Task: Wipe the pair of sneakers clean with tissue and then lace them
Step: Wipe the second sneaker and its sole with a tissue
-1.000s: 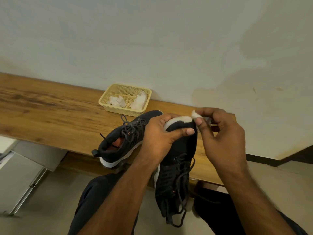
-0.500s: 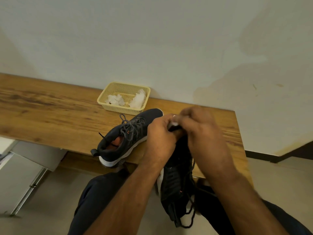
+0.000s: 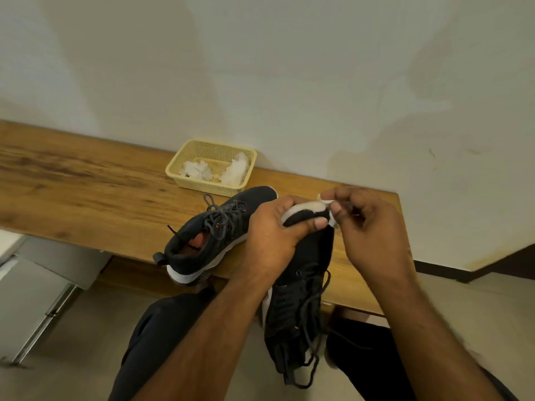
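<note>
Wooden bench [image 3: 86, 180]; left hand [image 3: 275, 235] grips sneaker [image 3: 301, 290] toe, right hand [image 3: 373, 235] pinches tissue [image 3: 325, 199]

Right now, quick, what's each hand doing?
Left hand: grips the toe of the held sneaker.
Right hand: pinches a small tissue wad at that toe.

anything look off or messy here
Mostly tidy. The held sneaker has loose laces dangling off its heel end, and the sneaker on the table overhangs the table edge at its heel. Crumpled tissues stay inside the basket.
</note>
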